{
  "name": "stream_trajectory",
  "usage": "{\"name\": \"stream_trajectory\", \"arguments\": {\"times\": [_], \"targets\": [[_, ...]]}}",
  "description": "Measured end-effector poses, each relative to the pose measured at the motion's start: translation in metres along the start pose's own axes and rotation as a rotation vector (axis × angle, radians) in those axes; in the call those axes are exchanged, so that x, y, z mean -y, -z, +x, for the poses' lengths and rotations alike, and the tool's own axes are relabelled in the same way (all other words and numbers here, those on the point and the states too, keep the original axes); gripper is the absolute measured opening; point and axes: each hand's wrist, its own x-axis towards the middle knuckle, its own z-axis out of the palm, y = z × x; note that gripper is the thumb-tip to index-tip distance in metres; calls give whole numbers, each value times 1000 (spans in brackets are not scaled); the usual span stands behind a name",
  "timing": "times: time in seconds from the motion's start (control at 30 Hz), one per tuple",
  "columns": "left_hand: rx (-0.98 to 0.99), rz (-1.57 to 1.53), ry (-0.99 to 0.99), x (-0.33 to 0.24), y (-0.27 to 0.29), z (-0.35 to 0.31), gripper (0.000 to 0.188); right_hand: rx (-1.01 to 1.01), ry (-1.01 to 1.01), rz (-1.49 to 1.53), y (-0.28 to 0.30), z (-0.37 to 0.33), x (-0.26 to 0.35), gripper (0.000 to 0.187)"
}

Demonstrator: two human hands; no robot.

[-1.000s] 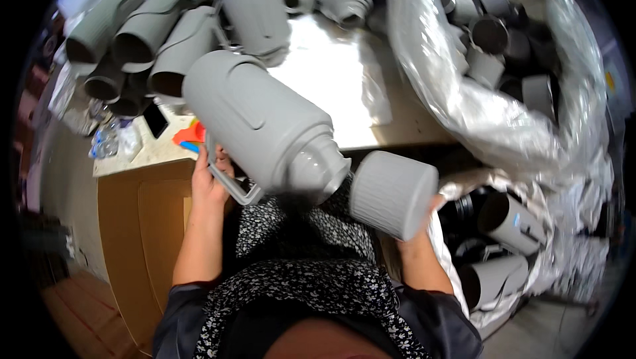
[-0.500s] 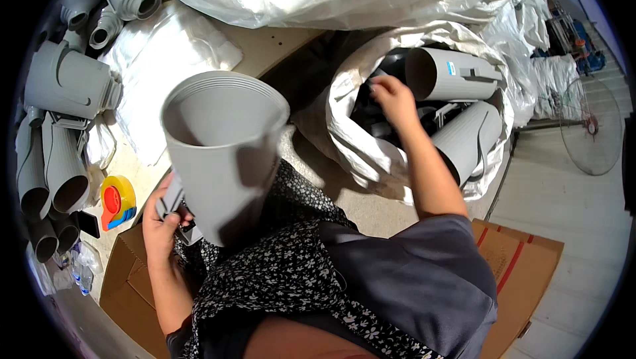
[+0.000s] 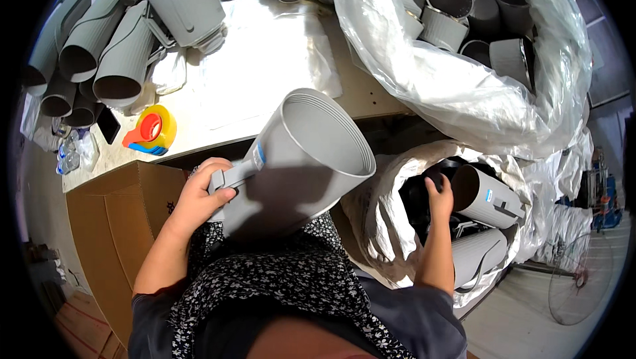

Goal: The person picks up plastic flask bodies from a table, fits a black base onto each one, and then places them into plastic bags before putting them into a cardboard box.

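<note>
My left hand [image 3: 202, 190] is closed round the slim side bracket of a grey tapered plastic canister [image 3: 285, 187]. The canister leans to the right in front of me, its wide ringed mouth facing up and a small blue label beside the bracket. Down in a white woven sack [image 3: 374, 226] at the right is my right hand [image 3: 439, 200], thumb and fingers apart against black plastic parts [image 3: 416, 203]. Part of the fingers is hard to make out against the dark. Beside that hand lie a grey tube with a clip [image 3: 490, 193] and another grey tube [image 3: 478, 253].
A table [image 3: 351, 67] spans the far side, bearing grey canisters [image 3: 182, 1], tubes [image 3: 122, 61], white plastic sheeting [image 3: 265, 61] and a yellow-and-red tape dispenser [image 3: 156, 127]. A clear bag [image 3: 424, 87] of grey cups bulges over its edge. An open cardboard box [image 3: 119, 220] stands left; a fan [image 3: 580, 279], right.
My view has swung, showing more of the table and the bag of cups. The canister has tilted to the right in my left hand. My right hand stays inside the sack.
</note>
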Motion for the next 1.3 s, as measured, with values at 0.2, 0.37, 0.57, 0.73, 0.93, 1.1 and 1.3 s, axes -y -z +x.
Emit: {"name": "stream_trajectory", "arguments": {"times": [0.2, 0.37, 0.57, 0.73, 0.93, 1.1, 1.3], "targets": [[151, 247, 29, -25, -22, -5, 39, -48, 563, 376, 63, -99, 129, 57], [195, 336, -4, -27, -29, -11, 39, 258, 870, 238, 38, -80, 215, 53], [129, -14, 319, -37, -21, -12, 36, 265, 989, 246, 34, -89, 232, 51], [143, 142, 209, -32, -23, -14, 35, 333, 890, 256, 34, -96, 223, 48], [305, 395, 44, -36, -50, -29, 47, 370, 641, 150, 20, -89, 235, 43], [265, -9, 134, -35, -17, -18, 39, 450, 955, 387, 27, -71, 229, 46], [521, 221, -83, -31, -62, -33, 48, 364, 878, 193, -4, -57, 300, 34]]}}
